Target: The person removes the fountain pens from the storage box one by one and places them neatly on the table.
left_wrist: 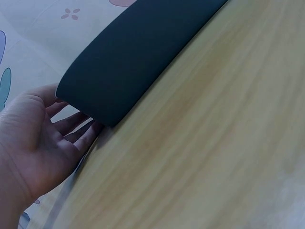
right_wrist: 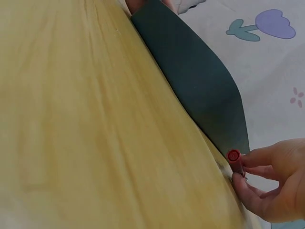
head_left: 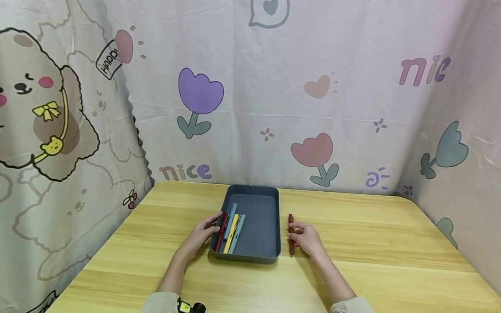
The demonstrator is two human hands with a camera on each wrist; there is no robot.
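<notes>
A grey tray [head_left: 258, 230] lies on the table, with several pens along its left side: a dark red pen [head_left: 221, 234], a blue pen [head_left: 231, 221], a yellow pen [head_left: 231, 234] and a teal pen [head_left: 237, 234]. My left hand [head_left: 198, 237] rests against the tray's left wall, its thumb and fingers loosely spread at the rim; in the left wrist view they touch the near corner of the wall [left_wrist: 114, 67]. Right of the tray, my right hand [head_left: 307, 238] pinches another red pen [head_left: 291, 248] between thumb and fingers. Its round end shows in the right wrist view.
The wooden table [head_left: 352, 230] reaches out on both sides of the tray. A patterned curtain [head_left: 250, 87] hangs behind and at both sides. By the left sleeve, a small dark device [head_left: 192, 307] shows at the bottom edge.
</notes>
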